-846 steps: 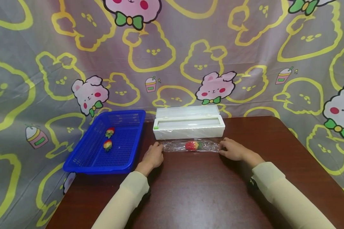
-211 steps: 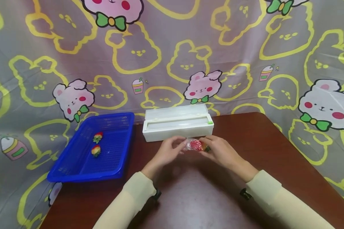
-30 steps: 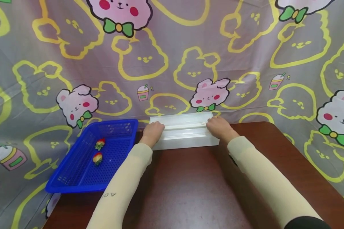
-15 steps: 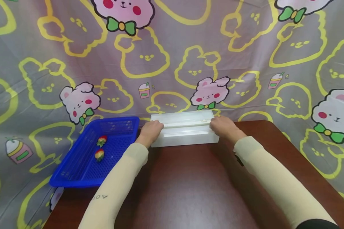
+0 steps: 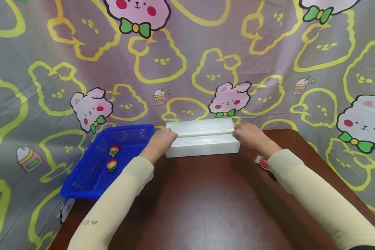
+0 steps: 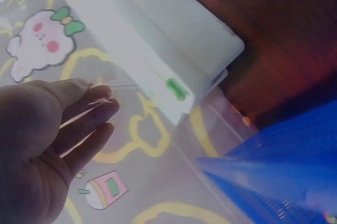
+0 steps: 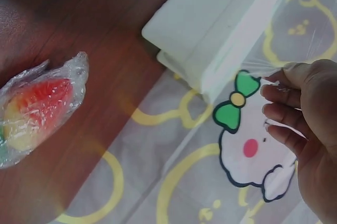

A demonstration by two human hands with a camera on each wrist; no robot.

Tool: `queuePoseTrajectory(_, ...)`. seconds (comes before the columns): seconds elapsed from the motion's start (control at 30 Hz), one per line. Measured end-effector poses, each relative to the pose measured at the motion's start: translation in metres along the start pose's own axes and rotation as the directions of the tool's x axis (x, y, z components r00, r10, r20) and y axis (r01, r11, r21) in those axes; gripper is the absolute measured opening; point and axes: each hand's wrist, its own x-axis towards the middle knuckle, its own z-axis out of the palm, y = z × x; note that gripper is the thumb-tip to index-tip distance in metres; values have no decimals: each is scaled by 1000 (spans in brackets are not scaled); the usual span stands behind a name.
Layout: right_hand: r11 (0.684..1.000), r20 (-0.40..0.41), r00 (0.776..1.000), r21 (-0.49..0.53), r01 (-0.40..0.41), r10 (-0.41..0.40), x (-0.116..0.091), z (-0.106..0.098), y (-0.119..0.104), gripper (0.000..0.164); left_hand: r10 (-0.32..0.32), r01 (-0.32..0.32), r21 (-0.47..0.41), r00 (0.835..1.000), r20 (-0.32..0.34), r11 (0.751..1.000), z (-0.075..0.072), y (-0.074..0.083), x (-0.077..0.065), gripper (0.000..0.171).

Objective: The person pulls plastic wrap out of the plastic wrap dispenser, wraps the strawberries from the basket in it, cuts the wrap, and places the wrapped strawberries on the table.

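**Clear film [image 7: 258, 67] pinched at both ends of the open white box [image 5: 203, 150]**

I have the white box near the back of the table [image 5: 203, 201], its lid [image 5: 200, 126] raised against the curtain [image 5: 187, 41]; what lies inside I can't make out. A green tab [image 6: 176, 89] sits at its left end. My left hand [image 5: 162, 139] and right hand [image 5: 250, 135] are at its two ends, each with thumb and forefinger clamped on the film, the other fingers bent.

Left of the box stands the blue basket [image 5: 128, 133], with an upper strawberry [image 5: 114, 150] and a lower strawberry [image 5: 111, 165] lying near each other on its perforated floor. A wrapped strawberry [image 7: 42, 112] lies in crinkled clear wrap on the tabletop, beside the right sleeve [image 5: 312, 198].

The tabletop is dark reddish-brown, slightly glossy, round-cornered at the far right. Grey cloth hangs behind it, printed with yellow outlines, green-bowed rabbits and drink cups. On the left sleeve [image 5: 115, 198] I see dark lettering [image 5: 89, 222], upside down to me and too partial to read.
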Motion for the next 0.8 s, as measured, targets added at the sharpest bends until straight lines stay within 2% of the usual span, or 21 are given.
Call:
queuePoseTrajectory(0.27,994,-97,992,-73,79,-85,-14,-16,-9,19,65,-65,4,995,-81,998,-14,1,-19,22)
queuePoseTrajectory(0.43,991,-129,986,-101,93,-105,-22,-26,-11,19,84,-83,6,992,-95,996,-23,5,-27,22)
queuePoseTrajectory(0.6,988,-188,976,-127,83,-107,-29,-34,-14,15,75,-80,-38,990,-115,996,-33,10,-37,26)
queuePoseTrajectory(0.8,985,-259,963,-167,33,-76,-37,-43,-24,12,65,-83,-95,982,-178,992,-41,11,-48,30)
